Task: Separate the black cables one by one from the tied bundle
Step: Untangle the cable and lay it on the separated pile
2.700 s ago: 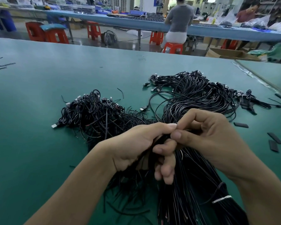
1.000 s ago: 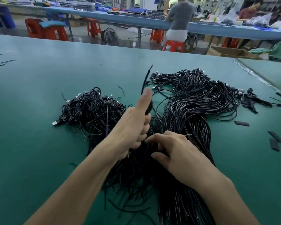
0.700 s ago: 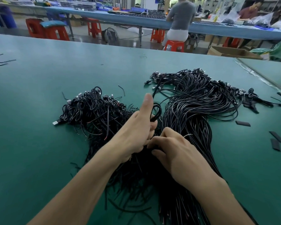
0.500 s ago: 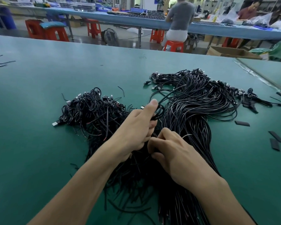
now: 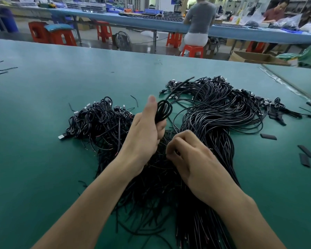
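left hand [image 5: 144, 133] raised, gripping looped cable [image 5: 166, 108] | right hand [image 5: 192, 159] pinches bundle [image 5: 214, 126] strands

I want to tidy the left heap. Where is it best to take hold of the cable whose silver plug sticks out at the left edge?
Probably at the silver plug itself, coming from the left over the table. It juts clear of the heap, while its cord disappears into the tangle, so only the plug is free to pinch.

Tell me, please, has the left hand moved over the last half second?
Yes. The left hand has risen in view and shifted slightly left, toward the loose pile of cables, which stays put, taking its looped cable along.
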